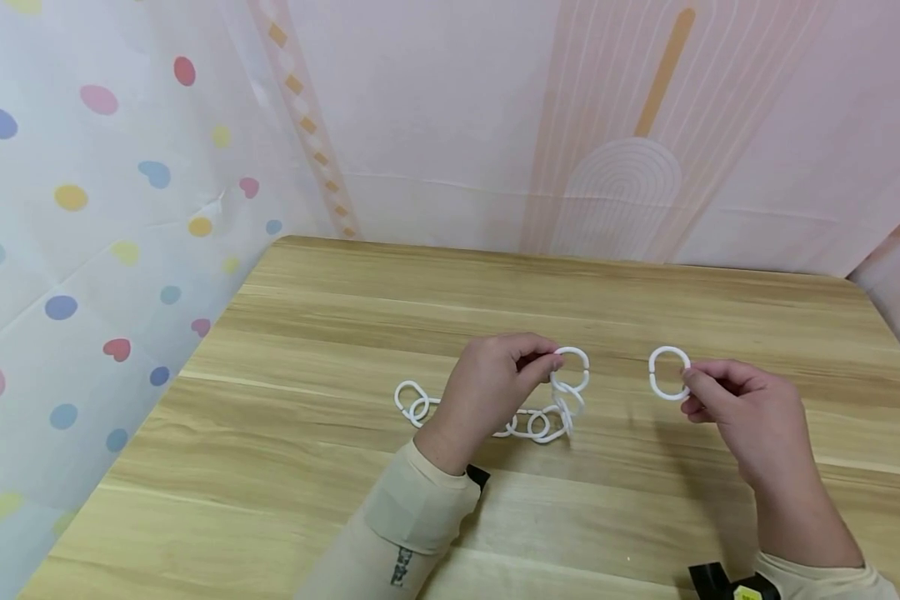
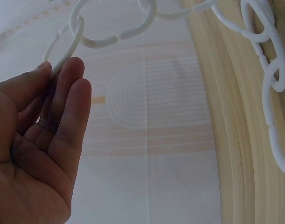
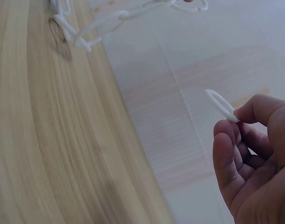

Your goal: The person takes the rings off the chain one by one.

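A white plastic chain (image 1: 542, 425) of oval links lies partly on the table, and its right end rises to my left hand (image 1: 487, 383). The left thumb and fingers pinch the end link (image 1: 587, 360) of that chain, as the left wrist view (image 2: 67, 51) also shows. To the right, my right hand (image 1: 757, 417) pinches one separate white link (image 1: 653, 364) between thumb and fingers, held above the table and apart from the chain. Each link has a small gap in its ring. The left hand and forearm hide the middle of the chain.
The wood-grain table (image 1: 307, 317) stretches out under both hands. Behind it hangs a pale pink patterned cloth (image 1: 435, 125), and a cloth with coloured dots and hearts (image 1: 82, 250) covers the left side.
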A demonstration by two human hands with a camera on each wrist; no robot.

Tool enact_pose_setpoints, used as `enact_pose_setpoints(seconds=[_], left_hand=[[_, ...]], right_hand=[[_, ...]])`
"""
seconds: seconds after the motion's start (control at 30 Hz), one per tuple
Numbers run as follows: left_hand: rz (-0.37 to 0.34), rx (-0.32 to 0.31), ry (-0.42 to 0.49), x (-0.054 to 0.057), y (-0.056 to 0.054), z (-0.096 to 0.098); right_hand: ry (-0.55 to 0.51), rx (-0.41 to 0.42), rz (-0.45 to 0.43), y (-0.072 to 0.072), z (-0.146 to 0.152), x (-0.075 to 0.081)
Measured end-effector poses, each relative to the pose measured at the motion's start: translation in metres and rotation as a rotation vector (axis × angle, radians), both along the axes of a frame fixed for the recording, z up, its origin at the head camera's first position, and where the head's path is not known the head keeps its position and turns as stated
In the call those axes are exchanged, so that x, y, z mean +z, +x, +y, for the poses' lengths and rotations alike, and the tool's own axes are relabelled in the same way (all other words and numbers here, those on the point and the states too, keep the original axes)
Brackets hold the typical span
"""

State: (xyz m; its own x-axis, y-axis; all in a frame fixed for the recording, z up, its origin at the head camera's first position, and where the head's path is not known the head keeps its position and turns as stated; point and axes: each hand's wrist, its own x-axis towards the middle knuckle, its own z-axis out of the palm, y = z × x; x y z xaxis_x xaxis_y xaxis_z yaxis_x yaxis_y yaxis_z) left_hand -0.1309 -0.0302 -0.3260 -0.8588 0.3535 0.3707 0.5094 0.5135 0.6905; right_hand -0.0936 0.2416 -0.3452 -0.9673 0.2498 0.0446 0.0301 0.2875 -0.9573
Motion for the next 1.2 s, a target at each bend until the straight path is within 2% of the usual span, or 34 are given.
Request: enact_pose_setpoints(seconds=[0.6,1.2], left_hand=[[0.007,-0.013,0.006,0.001,0.000,0.000],[0.016,-0.013,0.003,0.001,0.000,0.000]], right_hand=[[0.000,-0.006,-0.011,0.000,0.007,0.003],[0.036,-0.009,-0.054,-0.001,0.019,-0.004]])
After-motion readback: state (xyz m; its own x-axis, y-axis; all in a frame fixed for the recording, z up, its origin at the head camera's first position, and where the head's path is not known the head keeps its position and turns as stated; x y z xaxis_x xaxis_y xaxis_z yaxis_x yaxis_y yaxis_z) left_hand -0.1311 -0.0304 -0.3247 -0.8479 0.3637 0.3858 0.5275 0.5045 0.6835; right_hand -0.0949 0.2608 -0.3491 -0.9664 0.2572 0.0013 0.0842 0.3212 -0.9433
